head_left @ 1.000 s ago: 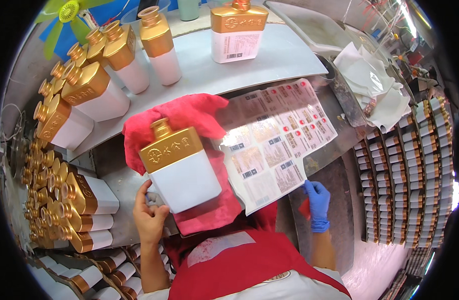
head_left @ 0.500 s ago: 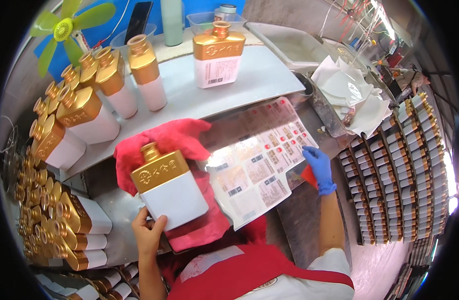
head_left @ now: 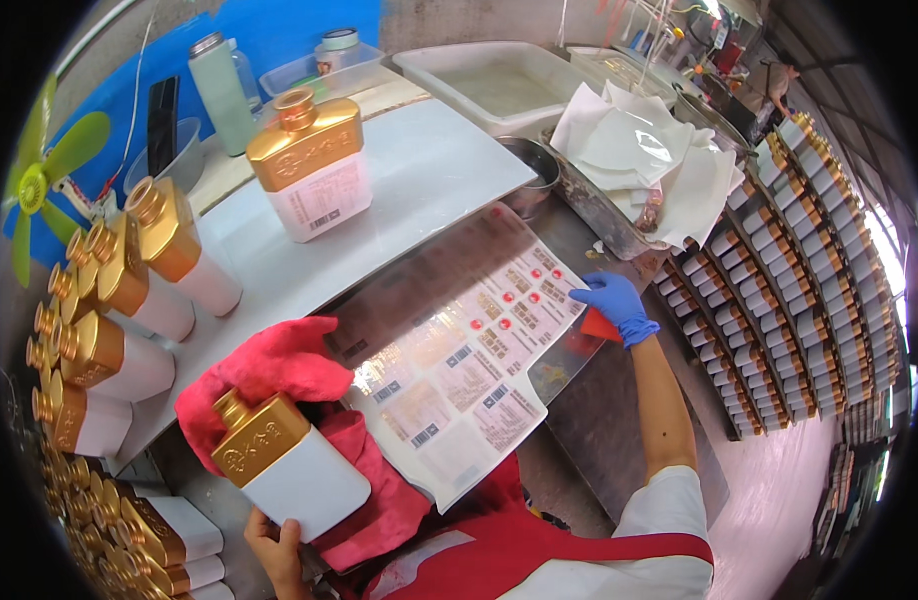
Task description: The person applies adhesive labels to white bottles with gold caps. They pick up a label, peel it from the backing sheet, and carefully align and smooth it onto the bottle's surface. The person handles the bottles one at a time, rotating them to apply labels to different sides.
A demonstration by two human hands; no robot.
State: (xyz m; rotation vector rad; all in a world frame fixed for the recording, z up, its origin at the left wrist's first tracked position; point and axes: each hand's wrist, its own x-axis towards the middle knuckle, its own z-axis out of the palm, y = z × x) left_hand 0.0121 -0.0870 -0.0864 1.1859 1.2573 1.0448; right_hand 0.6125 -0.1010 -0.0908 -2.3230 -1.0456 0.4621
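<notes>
Bottle (head_left: 309, 482), white body, gold shoulder and neck, tilted over red cloth (head_left: 264, 365), broad face up, neck to upper left. Left hand (head_left: 276, 545), bare, has it by the lower end: thumb on the near edge, fingers mostly hidden underneath, grip narrow. Can't tell if cloth takes the weight.

Handling, judged by looks: rigid, fairly heavy, probably glazed ceramic or coated glass. Smooth face, so slippery if wet; chips if knocked. Best hold: across narrow sides or round the neck, keeping off the flat face. Cloth soft, good padding.

Right hand (head_left: 619, 307), blue glove, at the edge of printed sheet (head_left: 499, 340); fingers close together, red flat piece (head_left: 601, 326) under the palm. Pinching the sheet or just touching: can't tell. Sheet looks thin, floppy, glossy; take by margins.

Containers: white tub (head_left: 519, 122) at the back, looks like shallow liquid, unsure. Metal bowl (head_left: 541, 190) in front, contents not visible. Metal tray (head_left: 594, 212) heaped with loose white sheets (head_left: 629, 140). Clear box (head_left: 361, 72) with lidded jar (head_left: 339, 45). Small translucent bowl (head_left: 189, 157), phone (head_left: 163, 125) upright in it.
</notes>
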